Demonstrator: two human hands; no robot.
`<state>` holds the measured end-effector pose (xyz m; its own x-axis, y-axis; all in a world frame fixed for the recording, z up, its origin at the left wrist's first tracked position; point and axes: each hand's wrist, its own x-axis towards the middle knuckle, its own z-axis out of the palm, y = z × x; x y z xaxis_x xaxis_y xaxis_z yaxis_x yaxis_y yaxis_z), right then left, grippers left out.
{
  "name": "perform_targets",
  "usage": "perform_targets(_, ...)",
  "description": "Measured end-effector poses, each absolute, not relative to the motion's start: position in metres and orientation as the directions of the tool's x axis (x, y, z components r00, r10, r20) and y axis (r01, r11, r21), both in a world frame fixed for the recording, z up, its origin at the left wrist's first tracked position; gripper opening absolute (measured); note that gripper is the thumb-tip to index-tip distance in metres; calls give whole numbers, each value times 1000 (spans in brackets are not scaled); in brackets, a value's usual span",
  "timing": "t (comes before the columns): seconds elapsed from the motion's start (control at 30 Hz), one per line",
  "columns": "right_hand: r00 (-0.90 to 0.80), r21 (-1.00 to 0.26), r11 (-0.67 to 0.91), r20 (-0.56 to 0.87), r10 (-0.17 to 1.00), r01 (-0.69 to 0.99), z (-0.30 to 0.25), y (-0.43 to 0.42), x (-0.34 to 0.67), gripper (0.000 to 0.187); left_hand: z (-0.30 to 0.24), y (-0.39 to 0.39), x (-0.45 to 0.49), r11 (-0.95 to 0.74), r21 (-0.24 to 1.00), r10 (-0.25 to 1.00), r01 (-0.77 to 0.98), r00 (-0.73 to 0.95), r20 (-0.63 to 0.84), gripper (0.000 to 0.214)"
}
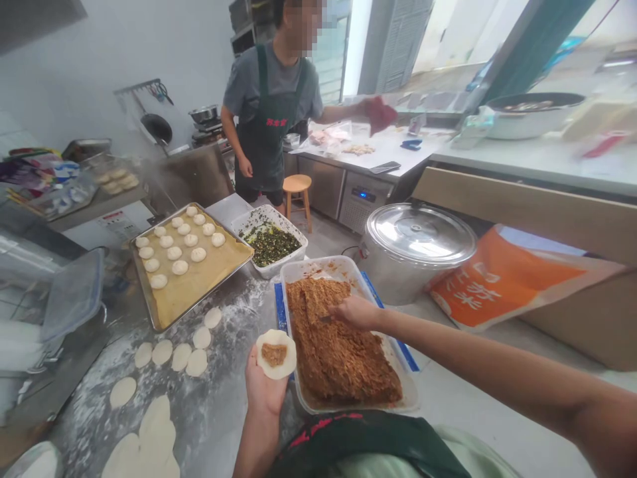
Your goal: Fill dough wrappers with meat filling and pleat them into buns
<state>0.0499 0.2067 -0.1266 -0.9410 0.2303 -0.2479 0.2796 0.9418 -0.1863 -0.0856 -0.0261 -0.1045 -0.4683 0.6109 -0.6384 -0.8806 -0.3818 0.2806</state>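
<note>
My left hand [265,388] is cupped palm up under a round dough wrapper [287,362], which carries a small mound of brown meat filling [274,354]. My right hand [355,313] reaches over a clear plastic tub [348,265] packed with the same filling [338,345]. A small metal spatula [325,318] sticks out of its fingers, its tip at the filling's surface. Flat dough rounds [182,356] lie on the floured steel table [219,411] left of my left hand.
A metal baking tray [192,265] of raw buns and a white tub of green filling [271,242] stand ahead. A lidded steel pot [418,249] and an orange sack [497,279] lie right. Farther back, a person in a dark apron [263,126] holds up a red cloth.
</note>
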Motion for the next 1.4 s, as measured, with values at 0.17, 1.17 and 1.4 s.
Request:
perform_targets(0.17, -948, -253, 932, -251, 195, 258, -126, 184, 66, 20, -107, -26, -84, -370, 288, 631, -883, -466, -620, 33)
perform_targets(1.17, -913, -446, 848, 141, 382, 286, -47, 95, 93, 40, -72, -7, -61, -269, 324, 773, -907, -404, -489, 39)
perform_targets(1.4, -695, -268, 661, -49, 717, 701, -99, 158, 106, 32, -79, -18, -76, -323, 380, 673, -867, -493, -552, 38)
